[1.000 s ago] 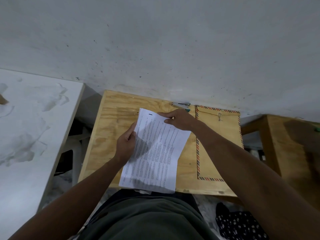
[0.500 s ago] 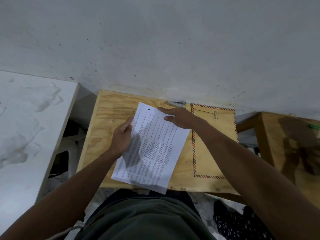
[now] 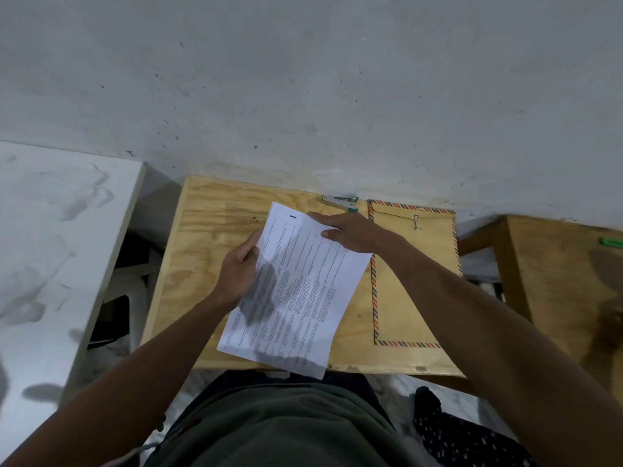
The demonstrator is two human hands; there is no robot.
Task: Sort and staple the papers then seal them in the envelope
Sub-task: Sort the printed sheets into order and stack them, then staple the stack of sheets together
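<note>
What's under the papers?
The wooden table shows around the papers. Their near end hangs past its edge. Anything lying beneath them is covered.

- One view only: head cam, wide-angle, worn by the person, so nothing shared w/ another view.
- Looks fwd and steeply down over the lap onto the plywood desk (image 3: 209,230); both forearms enter from the bottom edge.
- Near: desk fills mid-frame at arm's reach.
- Upper half is grey wall (image 3: 303,96) behind the desk.
- Edges: white tabletop (image 3: 50,247) far left, second wooden desk (image 3: 556,281) far right; lines bend toward the borders.
</note>
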